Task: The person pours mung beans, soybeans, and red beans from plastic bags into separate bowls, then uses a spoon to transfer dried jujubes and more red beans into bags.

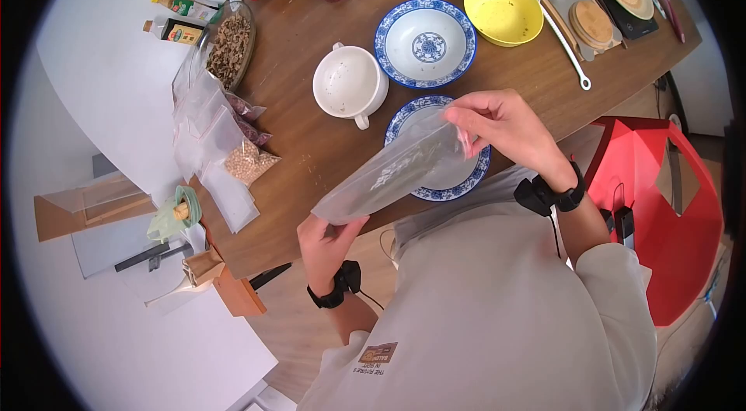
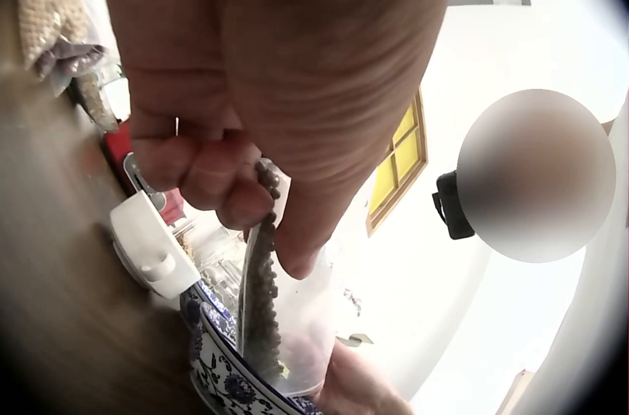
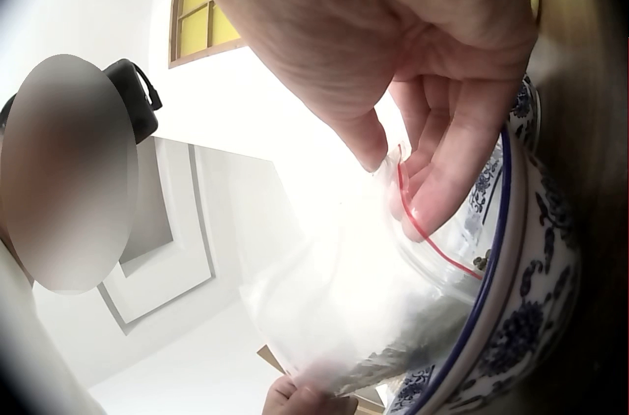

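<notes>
A clear plastic bag (image 1: 388,170) with small greenish-grey contents is stretched between both hands above a blue-and-white bowl (image 1: 437,192) near the table's front edge. My left hand (image 1: 328,252) pinches the lower left end of the bag between thumb and fingers. At the other end, my right hand (image 1: 509,131) pinches the bag by its mouth, where a red zip line (image 3: 432,250) shows in the right wrist view. Grainy contents (image 2: 260,297) lie along the bag below the left fingers in the left wrist view.
Behind are a second patterned bowl (image 1: 426,42), a white two-handled cup (image 1: 350,83) and a yellow bowl (image 1: 503,12). Filled bags (image 1: 247,162) lie at the left edge. A white ladle (image 1: 566,42) and a board with lids (image 1: 592,24) are at the right.
</notes>
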`<state>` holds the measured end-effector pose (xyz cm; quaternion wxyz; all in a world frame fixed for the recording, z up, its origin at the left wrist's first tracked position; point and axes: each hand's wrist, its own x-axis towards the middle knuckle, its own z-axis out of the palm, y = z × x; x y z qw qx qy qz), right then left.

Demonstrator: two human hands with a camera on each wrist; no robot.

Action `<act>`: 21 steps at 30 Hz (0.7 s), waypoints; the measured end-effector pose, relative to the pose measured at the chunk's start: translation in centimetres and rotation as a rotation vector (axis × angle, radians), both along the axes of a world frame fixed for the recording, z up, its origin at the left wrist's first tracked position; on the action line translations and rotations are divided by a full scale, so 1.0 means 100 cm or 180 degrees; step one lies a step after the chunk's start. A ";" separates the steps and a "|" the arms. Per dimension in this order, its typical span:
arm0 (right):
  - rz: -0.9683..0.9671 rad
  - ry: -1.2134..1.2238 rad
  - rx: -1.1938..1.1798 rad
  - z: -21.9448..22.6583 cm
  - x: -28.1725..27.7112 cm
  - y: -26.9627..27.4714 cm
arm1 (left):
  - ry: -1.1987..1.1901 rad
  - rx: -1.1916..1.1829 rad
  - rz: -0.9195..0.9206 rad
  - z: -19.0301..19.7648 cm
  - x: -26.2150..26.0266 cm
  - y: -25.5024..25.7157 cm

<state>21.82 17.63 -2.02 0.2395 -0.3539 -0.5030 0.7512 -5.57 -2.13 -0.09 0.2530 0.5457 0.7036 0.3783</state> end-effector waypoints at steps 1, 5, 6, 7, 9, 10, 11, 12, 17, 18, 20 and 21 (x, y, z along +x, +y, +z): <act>-0.0001 0.0007 -0.0003 0.000 0.000 0.000 | 0.0034 0.0033 0.0001 0.000 0.000 0.000; -0.0006 0.0001 0.0004 -0.001 0.000 0.000 | -0.0002 -0.0111 -0.0064 0.004 -0.003 -0.004; -0.0006 0.0013 -0.0002 -0.001 0.000 0.000 | -0.0014 -0.0100 -0.0057 0.004 -0.003 -0.004; -0.0007 0.0025 -0.0008 -0.002 0.000 0.000 | -0.0027 -0.0089 -0.0049 0.004 -0.003 -0.004; -0.0003 0.0009 -0.0003 -0.001 0.000 0.000 | -0.0056 -0.0090 -0.0045 0.007 -0.002 -0.004; -0.0001 -0.0006 0.0003 0.000 0.000 0.000 | -0.0084 -0.0088 -0.0042 0.007 -0.002 -0.004; 0.0000 -0.0007 0.0003 -0.001 0.000 0.001 | -0.0085 -0.0089 -0.0040 0.006 -0.002 -0.004; -0.0005 -0.0006 -0.0017 -0.001 -0.001 0.001 | -0.0114 -0.0066 -0.0018 0.005 -0.002 -0.004; -0.0017 0.0001 -0.0051 -0.001 -0.001 0.000 | -0.0109 -0.0022 -0.0041 0.005 -0.002 -0.004; -0.0002 0.0000 -0.0036 -0.001 -0.001 0.001 | -0.0087 0.0084 0.0004 0.004 -0.001 -0.003; 0.0012 -0.0001 -0.0019 -0.002 0.000 0.001 | -0.0064 0.0192 0.0050 0.005 0.000 -0.002; 0.0014 0.0001 -0.0010 -0.002 0.000 0.001 | -0.0020 0.0200 0.0044 0.006 0.001 -0.002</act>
